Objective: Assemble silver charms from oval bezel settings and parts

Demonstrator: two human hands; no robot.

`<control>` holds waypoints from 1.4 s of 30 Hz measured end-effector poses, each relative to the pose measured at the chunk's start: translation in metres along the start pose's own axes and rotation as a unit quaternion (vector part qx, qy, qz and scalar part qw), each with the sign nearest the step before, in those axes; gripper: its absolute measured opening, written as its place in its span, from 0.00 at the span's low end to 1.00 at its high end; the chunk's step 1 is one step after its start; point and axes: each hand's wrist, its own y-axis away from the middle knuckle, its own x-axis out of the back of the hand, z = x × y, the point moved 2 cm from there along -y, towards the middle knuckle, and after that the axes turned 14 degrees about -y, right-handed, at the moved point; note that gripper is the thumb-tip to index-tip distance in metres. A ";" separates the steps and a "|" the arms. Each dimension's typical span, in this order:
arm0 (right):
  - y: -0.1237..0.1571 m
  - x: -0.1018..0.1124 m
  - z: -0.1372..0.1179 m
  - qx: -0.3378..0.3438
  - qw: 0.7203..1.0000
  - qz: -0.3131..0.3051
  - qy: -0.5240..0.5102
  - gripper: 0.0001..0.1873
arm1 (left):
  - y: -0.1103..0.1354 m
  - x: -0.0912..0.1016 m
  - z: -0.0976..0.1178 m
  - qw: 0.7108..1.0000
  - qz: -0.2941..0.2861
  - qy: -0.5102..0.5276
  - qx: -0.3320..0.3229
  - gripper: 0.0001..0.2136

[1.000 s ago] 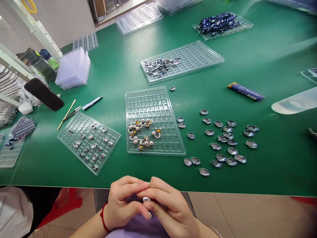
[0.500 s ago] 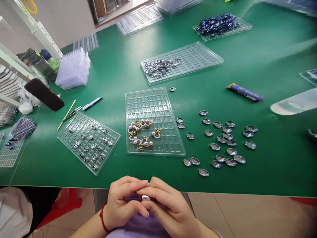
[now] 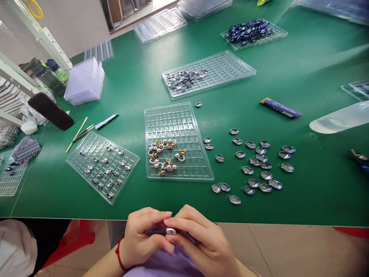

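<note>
Both hands meet just below the near table edge, over the lap. Left hand (image 3: 144, 236) and right hand (image 3: 198, 240) pinch one small silvery piece (image 3: 171, 231) between them, fingers closed narrow around it; a thin dark tool-like thing seems to run under it, too hidden to name. Judgement: keep the pinch light and steady, turn the piece slowly, stay over the lap so a slip stays catchable.

Green table (image 3: 317, 192). At 12 o'clock of the hands, clear tray (image 3: 178, 123) with pinkish-amber pieces. At 1 o'clock, loose silver ovals (image 3: 259, 165). At 11 o'clock, smaller tray (image 3: 86, 148). Farther, tray with silver bits (image 3: 230, 67), blue stones tray (image 3: 276, 34). Shelving at far left.
</note>
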 end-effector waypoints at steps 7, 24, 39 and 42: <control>0.000 0.001 0.000 -0.023 1.000 0.000 -0.010 0.08 | 0.002 0.001 0.002 0.999 -0.029 0.012 0.029 0.23; 0.030 0.003 0.014 0.000 0.965 -0.013 0.261 0.06 | 0.036 -0.047 -0.035 0.796 -0.168 0.362 0.455 0.26; 0.024 -0.003 0.019 0.005 0.955 0.034 0.293 0.15 | 0.036 -0.053 -0.039 0.779 -0.115 0.386 0.481 0.23; 0.022 -0.004 0.020 0.012 0.955 0.042 0.293 0.16 | 0.037 -0.057 -0.042 0.788 -0.082 0.382 0.475 0.21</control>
